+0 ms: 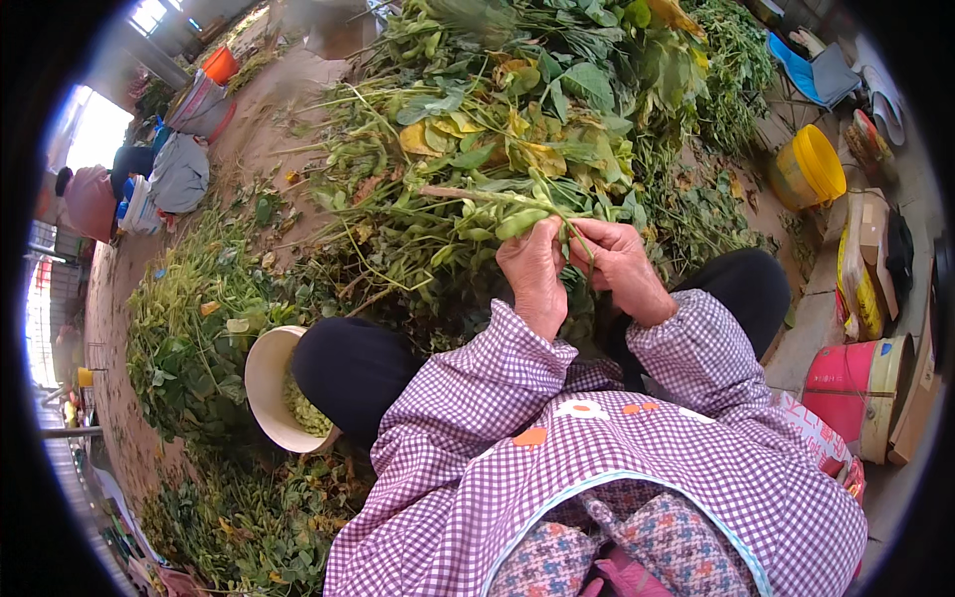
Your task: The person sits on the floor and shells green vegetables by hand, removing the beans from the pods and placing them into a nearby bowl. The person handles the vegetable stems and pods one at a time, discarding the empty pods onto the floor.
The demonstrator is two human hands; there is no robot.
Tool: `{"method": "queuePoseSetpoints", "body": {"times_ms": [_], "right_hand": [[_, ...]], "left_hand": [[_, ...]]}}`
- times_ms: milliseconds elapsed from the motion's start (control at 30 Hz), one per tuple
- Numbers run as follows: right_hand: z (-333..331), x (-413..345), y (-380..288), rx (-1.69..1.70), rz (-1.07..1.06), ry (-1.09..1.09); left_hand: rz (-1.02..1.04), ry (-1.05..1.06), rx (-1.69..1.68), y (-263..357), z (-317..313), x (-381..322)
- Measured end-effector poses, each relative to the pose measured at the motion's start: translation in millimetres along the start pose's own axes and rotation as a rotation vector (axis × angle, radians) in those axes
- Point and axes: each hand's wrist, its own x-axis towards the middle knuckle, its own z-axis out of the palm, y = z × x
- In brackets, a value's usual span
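Observation:
My left hand (536, 276) has its fingers closed at a green soybean pod (520, 223) on a cut stalk (485, 195). Close beside it, my right hand (621, 263) grips a thin green stem of the same plant between thumb and fingers. The stalk's brown end points to the left. Under and beyond both hands lies a large heap of soybean plants (448, 160) with green pods and green and yellow leaves. A white bucket (261, 380) by my left knee holds light green shelled beans (307, 409), partly hidden by the knee.
More plants lie at the left (194, 328) and lower left (254, 515). A yellow bucket (809, 168) and a pink-and-cream bucket (850, 395) stand on the right. At the far left, a person (93, 201) is near a grey bag (179, 173) and more buckets.

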Motion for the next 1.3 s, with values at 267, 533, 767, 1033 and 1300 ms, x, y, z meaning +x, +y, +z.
{"method": "queuePoseSetpoints", "body": {"times_ms": [267,533,767,1033,1300], "right_hand": [[1,8,5,-0.335,-0.235,0.026],[3,2,9,-0.808,-0.758,0.172],[1,4,5,-0.325,-0.396,0.016],[-8,0,-12,0.088,0.136,-0.152],[-6,10,-13,-0.913,-0.765,0.159]], "left_hand": [[-0.025,-0.039,-0.003,0,-2,0],[0.054,-0.234,0.164,6,-10,-6],[0.064,-0.316,0.22,11,-14,2],[0.023,-0.437,0.3,22,-20,9],[-0.023,-0.414,0.286,19,-8,3]]}}
